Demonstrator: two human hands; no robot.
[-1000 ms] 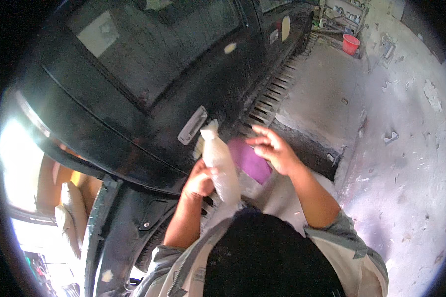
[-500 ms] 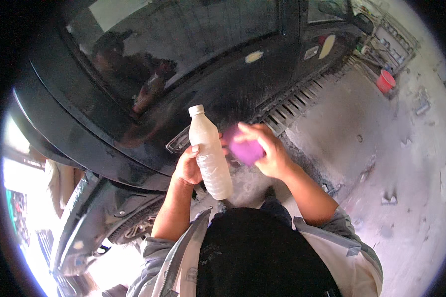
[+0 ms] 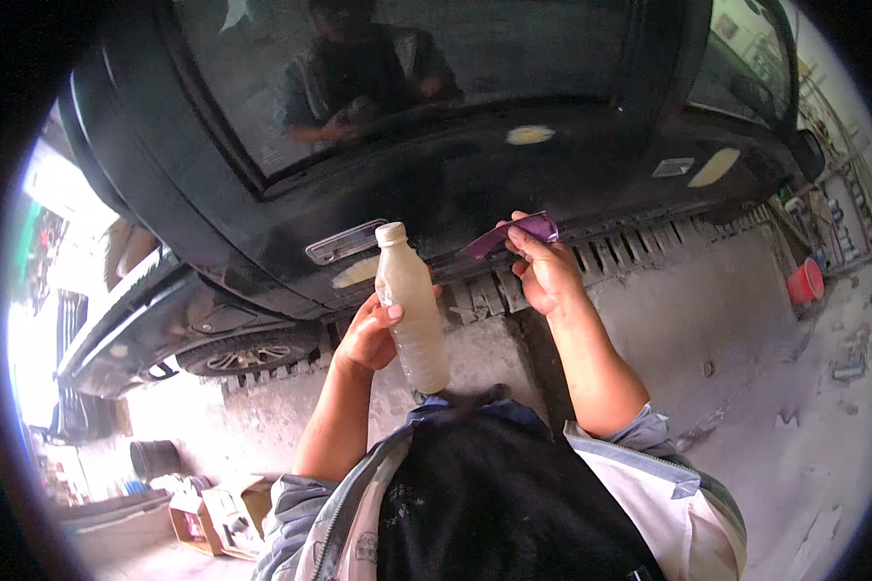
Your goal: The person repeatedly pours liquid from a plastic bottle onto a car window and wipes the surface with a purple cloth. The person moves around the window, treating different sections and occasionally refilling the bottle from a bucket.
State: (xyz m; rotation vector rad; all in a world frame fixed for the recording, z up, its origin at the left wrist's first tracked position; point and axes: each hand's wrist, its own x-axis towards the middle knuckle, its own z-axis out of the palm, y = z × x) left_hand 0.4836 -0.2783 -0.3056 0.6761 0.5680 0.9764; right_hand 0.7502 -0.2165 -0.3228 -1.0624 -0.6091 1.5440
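Note:
My left hand (image 3: 368, 334) is closed round a translucent plastic bottle (image 3: 412, 315) with a white cap, held upright and slightly tilted. Whitish, cloudy contents show through its wall. In my right hand (image 3: 550, 276) a thin purple sheet of sandpaper (image 3: 489, 242) is pinched between thumb and fingers, near the lower side of a black car (image 3: 436, 179). Pale filler patches mark the car's side: one patch (image 3: 530, 135) below the window, a second patch (image 3: 715, 168) by the right door handle, and a third patch (image 3: 357, 273) partly behind the bottle.
A slatted floor grate (image 3: 639, 254) runs along beneath the car. At the right stand a red bucket (image 3: 805, 281) and a rack (image 3: 848, 203) of small items. To the left are a car wheel (image 3: 247, 355), a dark bucket (image 3: 154, 459) and a cardboard box (image 3: 237, 518).
My view has turned, bringing the car's side level across the top. The sandpaper has moved up and away from the bottle, now seen nearly edge-on. The bottle stays in my left hand.

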